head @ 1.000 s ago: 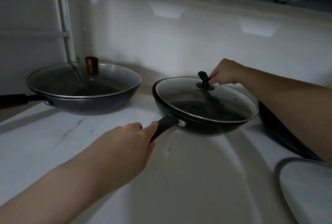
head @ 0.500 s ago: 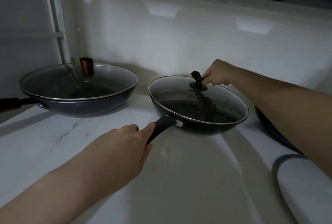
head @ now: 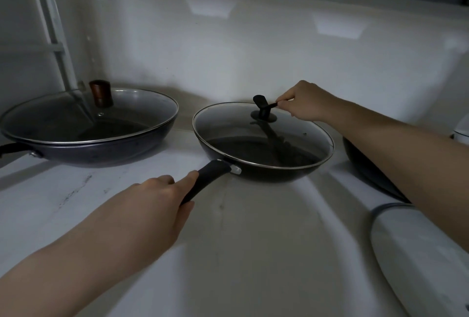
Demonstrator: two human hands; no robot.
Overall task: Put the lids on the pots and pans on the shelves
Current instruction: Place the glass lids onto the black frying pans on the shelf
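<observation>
No legible text, labels, brands, nos. or signs anywhere in view. Glass lids (head: 264,133), pans and shelf (head: 253,240) bear no readable markings; light too dim for fine print.

The left hand (head: 152,205) gripped the handle (head: 206,179) of the black pan (head: 264,172) on the shelf (head: 253,253), while the right hand (head: 302,103) pinched the knob (head: 262,107) of its glass lid (head: 253,136).
</observation>
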